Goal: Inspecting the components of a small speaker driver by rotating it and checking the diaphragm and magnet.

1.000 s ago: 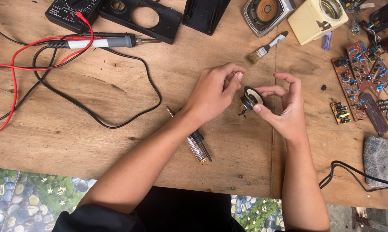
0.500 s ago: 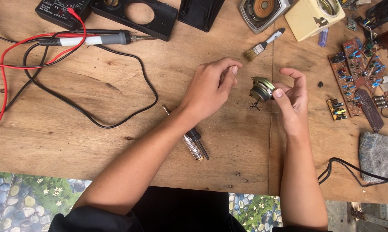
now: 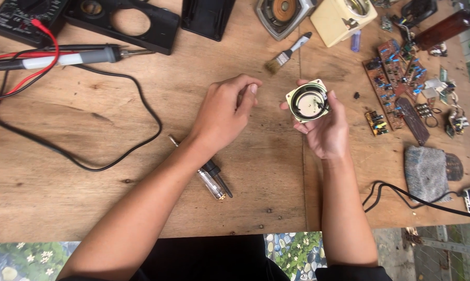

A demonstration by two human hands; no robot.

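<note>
My right hand (image 3: 326, 130) holds a small round speaker (image 3: 308, 100) above the wooden table (image 3: 89, 171), its back with the metal magnet turned up toward me. My left hand (image 3: 225, 112) hovers just left of it with the fingers curled in; it seems to hold nothing, and it does not touch the speaker. A clear-handled screwdriver (image 3: 209, 174) lies on the table under my left forearm.
A soldering iron (image 3: 73, 57) with black cord and red leads lies at left beside a multimeter (image 3: 27, 15). A small brush (image 3: 286, 54), a larger speaker (image 3: 281, 13), a cream casing (image 3: 343, 18), circuit boards (image 3: 396, 83) and a grey cloth (image 3: 427, 171) sit around.
My right hand has turned the speaker so its back faces up and lifted it slightly away. My left hand has let go of it and drawn back to the left.
</note>
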